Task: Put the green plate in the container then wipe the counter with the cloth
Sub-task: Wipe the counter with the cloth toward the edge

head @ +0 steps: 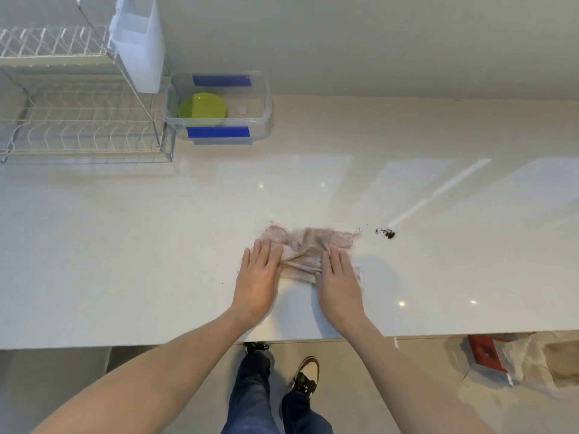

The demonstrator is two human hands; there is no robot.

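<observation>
green plate [202, 109] inside clear container [266, 98]

Both arms are bare, with no sleeves, watch or rings to see on the left hand [257, 277] or the right hand [338, 278]. The person wears dark blue jeans [250, 399]. The shoes [305, 375] are black and white with laces.

Green plate [202, 109] lies inside clear container [264, 98]; crumpled pinkish cloth [308, 245] on white counter [125, 245].
</observation>
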